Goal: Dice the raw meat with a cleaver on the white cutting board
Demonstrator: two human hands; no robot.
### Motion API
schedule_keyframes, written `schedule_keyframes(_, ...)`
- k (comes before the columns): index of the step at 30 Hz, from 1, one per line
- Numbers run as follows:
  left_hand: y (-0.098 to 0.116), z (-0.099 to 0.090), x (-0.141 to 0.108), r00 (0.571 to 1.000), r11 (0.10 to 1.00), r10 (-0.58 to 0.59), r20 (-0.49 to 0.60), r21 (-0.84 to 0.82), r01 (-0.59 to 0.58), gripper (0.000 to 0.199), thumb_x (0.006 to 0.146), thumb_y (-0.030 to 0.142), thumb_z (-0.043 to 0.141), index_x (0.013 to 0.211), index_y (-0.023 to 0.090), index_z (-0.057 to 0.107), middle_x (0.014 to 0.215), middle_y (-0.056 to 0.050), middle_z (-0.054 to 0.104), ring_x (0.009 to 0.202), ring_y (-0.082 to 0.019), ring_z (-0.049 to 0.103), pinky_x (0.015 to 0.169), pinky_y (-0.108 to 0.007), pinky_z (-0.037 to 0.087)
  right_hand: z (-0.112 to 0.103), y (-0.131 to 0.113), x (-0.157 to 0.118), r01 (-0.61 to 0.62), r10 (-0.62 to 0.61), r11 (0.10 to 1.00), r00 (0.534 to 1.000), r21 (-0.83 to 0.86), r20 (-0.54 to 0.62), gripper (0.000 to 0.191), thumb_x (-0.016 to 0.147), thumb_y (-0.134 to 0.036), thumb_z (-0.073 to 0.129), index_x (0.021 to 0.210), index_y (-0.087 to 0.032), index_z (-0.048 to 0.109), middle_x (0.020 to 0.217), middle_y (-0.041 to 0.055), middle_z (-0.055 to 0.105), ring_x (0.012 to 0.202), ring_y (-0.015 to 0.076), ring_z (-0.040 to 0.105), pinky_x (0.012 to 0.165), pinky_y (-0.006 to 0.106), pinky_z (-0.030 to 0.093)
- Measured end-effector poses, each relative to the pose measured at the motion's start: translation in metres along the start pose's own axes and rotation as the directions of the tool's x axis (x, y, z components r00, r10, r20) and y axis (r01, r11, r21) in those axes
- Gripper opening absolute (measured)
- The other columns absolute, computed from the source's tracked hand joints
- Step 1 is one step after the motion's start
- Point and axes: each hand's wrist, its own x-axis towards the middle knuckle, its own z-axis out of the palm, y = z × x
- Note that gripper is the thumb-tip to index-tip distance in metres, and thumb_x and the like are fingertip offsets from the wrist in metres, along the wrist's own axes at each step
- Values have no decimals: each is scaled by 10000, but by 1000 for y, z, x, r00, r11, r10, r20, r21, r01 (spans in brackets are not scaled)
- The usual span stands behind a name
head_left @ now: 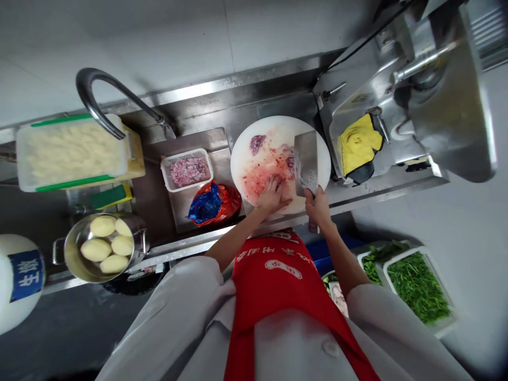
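My right hand is wrapped round the handle of a cleaver. Its broad blade lies over the right part of a round white cutting board, partly covering dark red meat. My left hand rests on the board near its front edge, fingers spread and thumb out to the side. Whether anything small lies under those fingertips is hard to see. Reddish juice and scraps stain the board around the hand. Farther back on the board sits a separate piece of dark meat.
Left of the board are a white basket of chopped meat, a red plastic bag with blue lining, a curved faucet, and a pot of peeled potatoes. A metal machine with a yellow cloth stands right.
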Motion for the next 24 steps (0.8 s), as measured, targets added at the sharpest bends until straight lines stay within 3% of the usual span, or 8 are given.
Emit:
schedule_keyframes(5, -15, 0, 3, 955, 971, 236, 181, -10, -239, 309, 1003, 367, 470, 1138, 164, 660, 1230, -153, 605, 1223, -283, 532, 1058, -483, 441, -16, 45, -40, -134, 137, 989, 990, 64, -35, 381, 922, -475, 411, 1038, -150, 573, 827, 119, 664, 751, 248, 603, 700, 344, 467)
schedule_keyframes(7, -22, -5, 7, 960, 973, 218, 173, 40, -228, 271, 998, 320, 468, 1086, 179, 682, 1181, -145, 609, 1181, -293, 534, 1023, -508, 439, -18, 54, -51, -163, 168, 983, 984, 88, -53, 403, 909, -493, 419, 1045, -149, 579, 835, 125, 674, 759, 252, 613, 706, 346, 473)
schedule_keyframes(10, -25, -9, 20, 999, 988, 48, 20, 145, -50, 286, 979, 339, 503, 1149, 185, 674, 1274, -174, 551, 1254, -356, 462, 1021, -574, 391, -20, 60, -61, -186, 192, 977, 979, 102, -61, 420, 896, -506, 429, 1053, -152, 592, 867, 143, 693, 802, 265, 636, 725, 345, 479)
schedule_keyframes(12, -25, -9, 25, 1000, 986, 18, 0, 165, -18, 297, 987, 358, 491, 1150, 184, 670, 1256, -177, 555, 1234, -356, 469, 1005, -569, 394, -20, 60, -64, -207, 212, 974, 976, 94, -47, 427, 889, -519, 432, 1042, -158, 600, 851, 143, 697, 801, 269, 642, 712, 341, 476)
schedule_keyframes(18, -34, -9, 9, 930, 950, 264, 256, 96, -296, 283, 1004, 291, 436, 983, 191, 701, 976, -122, 642, 976, -246, 599, 878, -402, 487, -12, 57, -67, -199, 200, 976, 980, 89, -2, 431, 885, -524, 408, 1009, -160, 602, 828, 146, 704, 763, 259, 643, 670, 320, 453)
schedule_keyframes(21, -41, -6, 10, 957, 980, 198, 211, -24, -197, 261, 979, 273, 472, 884, 188, 700, 869, -103, 658, 837, -213, 619, 763, -356, 508, -9, 53, -67, -186, 185, 981, 983, 63, 14, 404, 884, -516, 404, 989, -175, 594, 832, 151, 703, 768, 269, 644, 672, 327, 449)
schedule_keyframes(23, -45, -5, 17, 999, 980, 21, 42, -197, -12, 267, 955, 312, 516, 783, 184, 674, 774, -77, 648, 740, -190, 607, 707, -334, 510, -7, 49, -67, -184, 184, 982, 983, 51, 10, 385, 879, -507, 410, 984, -184, 591, 852, 158, 707, 795, 279, 652, 682, 330, 451)
schedule_keyframes(24, -48, -8, 22, 990, 942, -125, -69, -322, 96, 272, 936, 346, 549, 747, 182, 657, 727, -58, 635, 692, -174, 593, 677, -317, 506, -7, 46, -66, -184, 183, 982, 983, 46, 10, 375, 874, -505, 417, 981, -189, 589, 859, 160, 709, 809, 284, 657, 687, 331, 451)
